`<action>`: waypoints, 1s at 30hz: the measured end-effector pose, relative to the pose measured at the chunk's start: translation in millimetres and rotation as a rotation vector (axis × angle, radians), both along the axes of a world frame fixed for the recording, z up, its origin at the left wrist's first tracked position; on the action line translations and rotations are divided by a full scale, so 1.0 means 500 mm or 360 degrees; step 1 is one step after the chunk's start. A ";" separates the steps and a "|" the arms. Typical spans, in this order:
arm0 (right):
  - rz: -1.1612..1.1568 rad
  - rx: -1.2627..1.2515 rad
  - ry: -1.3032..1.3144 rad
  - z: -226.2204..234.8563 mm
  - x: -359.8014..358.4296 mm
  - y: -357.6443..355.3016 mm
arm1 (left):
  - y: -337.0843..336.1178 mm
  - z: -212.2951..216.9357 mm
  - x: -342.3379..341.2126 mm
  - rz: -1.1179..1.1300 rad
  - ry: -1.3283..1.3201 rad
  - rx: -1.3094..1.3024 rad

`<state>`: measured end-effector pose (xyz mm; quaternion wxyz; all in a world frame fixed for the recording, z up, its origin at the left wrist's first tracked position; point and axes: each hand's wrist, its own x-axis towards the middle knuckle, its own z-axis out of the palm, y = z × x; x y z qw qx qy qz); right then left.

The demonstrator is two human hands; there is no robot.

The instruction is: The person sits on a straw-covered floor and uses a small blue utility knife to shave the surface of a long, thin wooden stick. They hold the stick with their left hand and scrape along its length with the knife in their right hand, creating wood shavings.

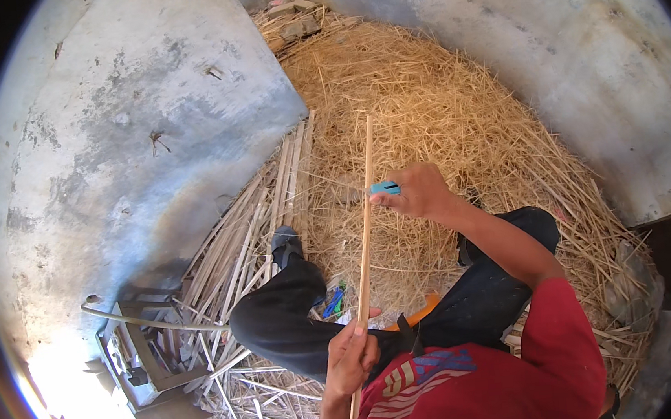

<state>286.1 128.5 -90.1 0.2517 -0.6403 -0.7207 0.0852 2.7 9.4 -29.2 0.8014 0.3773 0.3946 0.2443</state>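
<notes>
Where it passes through the left hand (351,358), one long, narrow, pale strip of split wood or cane (366,242) is partly covered, and its lower end is lost against the red short-sleeved shirt (476,391). One small turquoise tool with a dark slot (385,188): mostly enclosed by the right hand (419,191), its working edge not discernible; whether it touches the strip or sits just beside it cannot be told. Left hand: low, near the shirt, fingers clamped around the strip, thumb laid along it; forearm short in view. Right hand: farther forward, knuckles outward, fingers curled, thumb beneath, clamped on the tool; forearm slanting from the sleeve, forward and leftward. Strip: near upright in view, between the bent legs in black trousers (281,324), top end above a heap of straw-coloured shavings (389,95). One orange curved object (421,311): partly hidden by the right leg, kind unclear. Blue and green scraps (333,303): too small to identify.
</notes>
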 end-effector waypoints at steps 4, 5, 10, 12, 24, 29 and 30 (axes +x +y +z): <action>0.0278 -0.0003 0.0031 0.010 -0.049 -0.066 | 0.003 0.005 -0.002 -0.0063 0.0176 0.0053; 0.0217 0.0026 0.0010 0.002 -0.042 -0.053 | 0.004 0.007 0.001 -0.0063 0.0235 0.0137; -0.0200 -0.0156 -0.0024 -0.027 0.077 0.039 | -0.014 0.029 0.022 -0.0098 0.0404 0.0213; 0.0003 0.0223 0.0059 -0.039 -0.008 -0.016 | -0.003 0.028 0.024 -0.0072 0.0371 0.0275; 0.0146 0.0106 0.0050 -0.022 -0.034 -0.038 | -0.003 0.004 0.022 -0.0066 0.0623 0.0737; 0.0102 0.0028 -0.0084 -0.024 -0.007 -0.013 | -0.001 0.024 0.032 -0.0160 0.0884 0.0933; -0.0089 -0.0103 -0.0062 -0.038 0.028 0.026 | -0.007 0.024 0.032 -0.0197 0.0898 0.0918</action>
